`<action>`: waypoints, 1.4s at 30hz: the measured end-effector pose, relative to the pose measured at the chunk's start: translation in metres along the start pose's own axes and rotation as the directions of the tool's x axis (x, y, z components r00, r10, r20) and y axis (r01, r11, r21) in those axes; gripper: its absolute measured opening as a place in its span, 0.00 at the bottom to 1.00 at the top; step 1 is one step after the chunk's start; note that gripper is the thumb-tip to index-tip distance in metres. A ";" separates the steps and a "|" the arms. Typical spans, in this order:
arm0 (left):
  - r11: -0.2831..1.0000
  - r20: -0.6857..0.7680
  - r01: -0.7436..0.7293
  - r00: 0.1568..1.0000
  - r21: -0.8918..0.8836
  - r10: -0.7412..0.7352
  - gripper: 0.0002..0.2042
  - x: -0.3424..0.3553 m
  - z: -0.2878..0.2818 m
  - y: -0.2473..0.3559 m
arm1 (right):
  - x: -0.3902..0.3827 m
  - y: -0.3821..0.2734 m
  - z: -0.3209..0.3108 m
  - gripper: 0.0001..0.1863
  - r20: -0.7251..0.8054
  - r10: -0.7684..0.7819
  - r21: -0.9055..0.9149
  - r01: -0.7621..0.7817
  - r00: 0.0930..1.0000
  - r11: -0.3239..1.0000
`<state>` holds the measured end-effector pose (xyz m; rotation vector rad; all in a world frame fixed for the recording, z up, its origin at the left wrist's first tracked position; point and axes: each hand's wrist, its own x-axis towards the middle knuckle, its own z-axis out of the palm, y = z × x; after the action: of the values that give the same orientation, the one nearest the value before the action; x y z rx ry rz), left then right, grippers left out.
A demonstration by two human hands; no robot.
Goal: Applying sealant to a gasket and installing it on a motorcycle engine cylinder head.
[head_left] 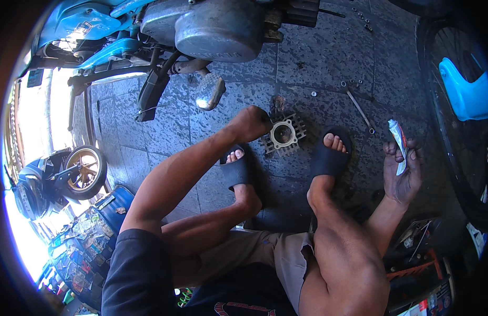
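Note:
A finned metal engine cylinder (284, 134) stands on the dark floor between my feet, its pale top face and round bore facing up. My left hand (251, 124) is at its left edge, the fingers curled down and darkened. Whether they grip the cylinder or something small is hidden. Off to the right, my right hand (403, 173) is raised with its palm turned up. Its fingers are closed around a crumpled, partly flattened white and red squeeze tube (398, 143), which points up and away from the palm.
A motorcycle engine (217, 31) and blue frame overhang the far left. A wrench (361, 110) and several small nuts (367, 25) lie on the floor. At the right are a wheel (439, 137) and a blue plastic part (467, 92). Another motorbike (60, 176) stands left.

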<state>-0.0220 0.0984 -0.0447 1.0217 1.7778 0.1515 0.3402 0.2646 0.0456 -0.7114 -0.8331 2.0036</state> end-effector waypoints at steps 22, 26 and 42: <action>0.991 -0.058 0.127 0.990 0.030 -0.125 0.17 -0.007 -0.010 0.023 | 0.004 0.046 -0.016 0.33 -0.101 0.193 -0.421 -0.218 0.976 0.880; 0.987 -0.026 0.161 0.987 -0.023 -0.162 0.17 -0.008 -0.012 0.026 | 0.002 0.046 -0.020 0.27 -0.102 0.180 -0.422 -0.207 0.978 0.883; 0.975 0.015 0.051 0.999 -0.215 -0.049 0.17 -0.016 -0.019 0.042 | 0.005 0.044 -0.016 0.15 -0.102 0.219 -0.551 -0.238 0.970 0.800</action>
<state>-0.0121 0.1206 -0.0026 0.8200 1.7341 0.3006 0.3277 0.2545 0.0010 -1.2264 -1.4021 1.9492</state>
